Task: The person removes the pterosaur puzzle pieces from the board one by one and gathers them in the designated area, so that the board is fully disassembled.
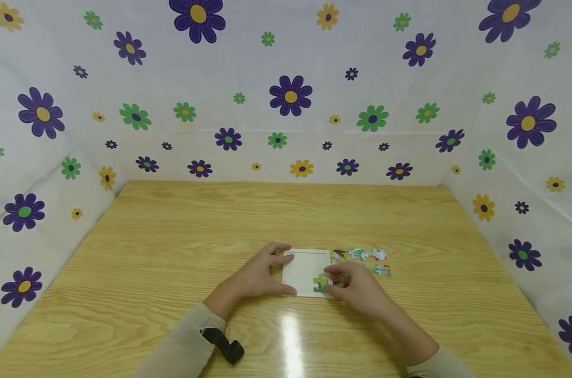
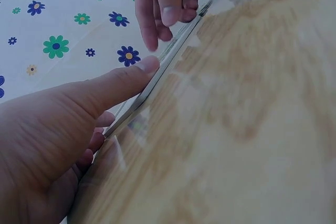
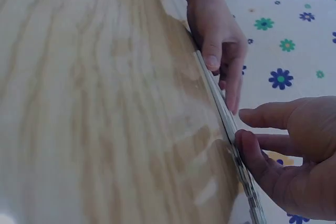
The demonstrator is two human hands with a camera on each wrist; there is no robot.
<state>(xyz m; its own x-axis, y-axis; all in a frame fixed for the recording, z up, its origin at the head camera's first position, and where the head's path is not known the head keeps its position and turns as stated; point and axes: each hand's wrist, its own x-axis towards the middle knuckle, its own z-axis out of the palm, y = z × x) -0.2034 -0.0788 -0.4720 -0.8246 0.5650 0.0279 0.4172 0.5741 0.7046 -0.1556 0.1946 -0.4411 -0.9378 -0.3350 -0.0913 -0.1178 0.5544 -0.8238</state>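
Note:
A square white puzzle tray (image 1: 297, 270) lies flat on the table. In its near right corner sits one green jigsaw piece (image 1: 320, 283). My left hand (image 1: 262, 270) grips the tray from the left, thumb at the near edge and fingers over the far left corner. At the right border is my right hand (image 1: 359, 289), its thumb and index finger parted beside the piece. In the right wrist view, a fingertip (image 3: 247, 142) of this hand touches the thin edge line, with nothing held between the digits. Several loose jigsaw pieces (image 1: 379, 254) lie just beyond the right hand, partly hidden by it.
The wooden table (image 1: 172, 226) has a shiny, reflective top. White cloth (image 1: 248, 68) printed with flowers encloses it at the back and both sides. A black strap with a small device (image 1: 231, 350) is on the left sleeve.

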